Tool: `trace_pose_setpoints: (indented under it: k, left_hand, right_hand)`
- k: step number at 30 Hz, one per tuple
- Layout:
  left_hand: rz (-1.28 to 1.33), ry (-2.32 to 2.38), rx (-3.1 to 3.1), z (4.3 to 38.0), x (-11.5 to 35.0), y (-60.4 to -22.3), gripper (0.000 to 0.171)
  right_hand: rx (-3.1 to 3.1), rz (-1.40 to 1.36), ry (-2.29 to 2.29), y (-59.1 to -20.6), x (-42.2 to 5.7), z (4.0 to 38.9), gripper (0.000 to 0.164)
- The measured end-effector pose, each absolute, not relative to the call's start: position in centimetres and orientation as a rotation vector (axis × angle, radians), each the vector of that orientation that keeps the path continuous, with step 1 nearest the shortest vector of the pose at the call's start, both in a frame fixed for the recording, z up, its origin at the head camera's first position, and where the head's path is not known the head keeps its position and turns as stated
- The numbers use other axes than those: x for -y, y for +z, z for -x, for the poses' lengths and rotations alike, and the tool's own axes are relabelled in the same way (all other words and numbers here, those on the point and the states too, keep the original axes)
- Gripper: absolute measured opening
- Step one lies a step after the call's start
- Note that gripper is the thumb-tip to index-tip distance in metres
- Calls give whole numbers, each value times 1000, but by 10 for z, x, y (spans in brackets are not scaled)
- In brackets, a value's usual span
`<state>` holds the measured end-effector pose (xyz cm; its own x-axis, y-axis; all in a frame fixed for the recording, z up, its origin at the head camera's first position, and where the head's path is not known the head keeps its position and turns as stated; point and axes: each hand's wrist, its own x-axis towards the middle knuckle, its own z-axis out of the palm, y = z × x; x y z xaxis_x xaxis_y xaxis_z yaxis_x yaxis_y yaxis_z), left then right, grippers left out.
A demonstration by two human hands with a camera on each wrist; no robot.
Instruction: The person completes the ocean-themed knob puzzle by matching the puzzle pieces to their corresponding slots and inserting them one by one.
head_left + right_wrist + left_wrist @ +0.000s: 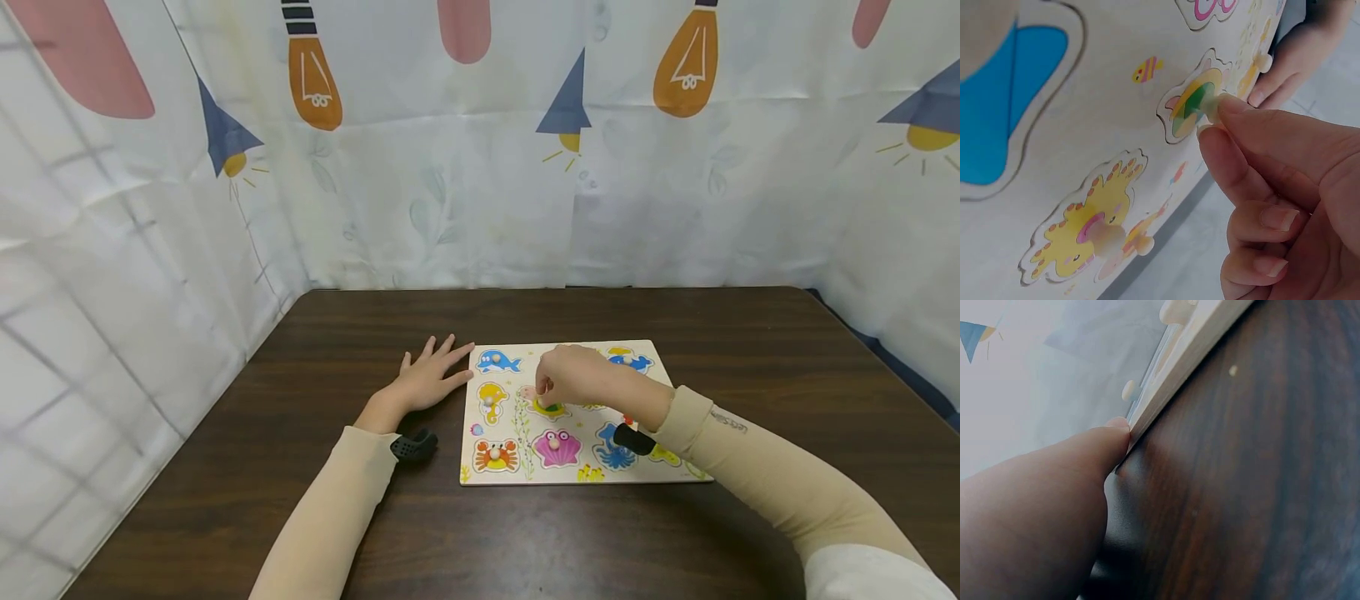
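A wooden knob puzzle board (551, 477) with sea-animal pieces lies flat on the table. My right hand (573, 375) is over its middle and pinches the small knob (1212, 107) of the turtle piece (1192, 103) between thumb and index finger. In the right wrist view the turtle overlaps its outlined slot, and the other fingers curl towards the palm. My left hand (429, 382) rests on the table at the board's left side, fingers spread. Its thumb (1107, 440) touches the board's edge in the left wrist view.
Around the turtle sit a blue whale (495, 361), a seahorse (491, 394), a crab (483, 456), a pink shell (567, 452) and an octopus (611, 457). Dark wooden table (360, 333) surrounds the board. A patterned curtain (480, 183) hangs behind.
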<state>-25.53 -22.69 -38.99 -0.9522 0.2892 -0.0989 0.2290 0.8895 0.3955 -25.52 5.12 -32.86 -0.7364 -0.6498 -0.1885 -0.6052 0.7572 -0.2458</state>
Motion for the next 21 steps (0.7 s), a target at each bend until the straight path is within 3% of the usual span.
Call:
trace_pose_setpoints:
  k: [12, 21]
  left_hand:
    - [-404, 589, -2903, 258, 230, -390, 66]
    - [-359, 587, -2896, 254, 239, -388, 67]
  right_hand:
    - [-2854, 1005, -395, -310, -90, 257, 22]
    - [-3008, 1049, -786, -319, -138, 262, 33]
